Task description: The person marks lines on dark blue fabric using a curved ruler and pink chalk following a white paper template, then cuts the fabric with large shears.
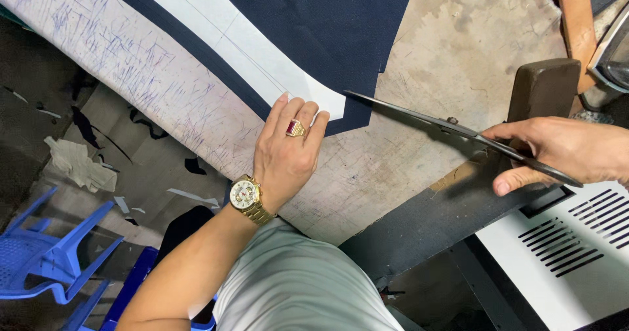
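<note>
A person's left hand (pixel 288 149), fingers spread flat, presses down the near end of a white paper pattern (pixel 262 56) lying on dark navy fabric (pixel 314 17) on a worn, ink-scratched cutting table (pixel 419 62). The hand wears a red-stoned ring (pixel 295 128) and a gold wristwatch (pixel 246 195). To the right, the right hand (pixel 563 151) grips large black scissors (pixel 452 128), blades closed, their tip just beside the pattern's corner. Blue plastic chairs (pixel 39 259) stand on the floor at left.

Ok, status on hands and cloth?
Left hand flat on paper pattern over navy cloth. Right hand holds scissors, tip at pattern's end.
</note>
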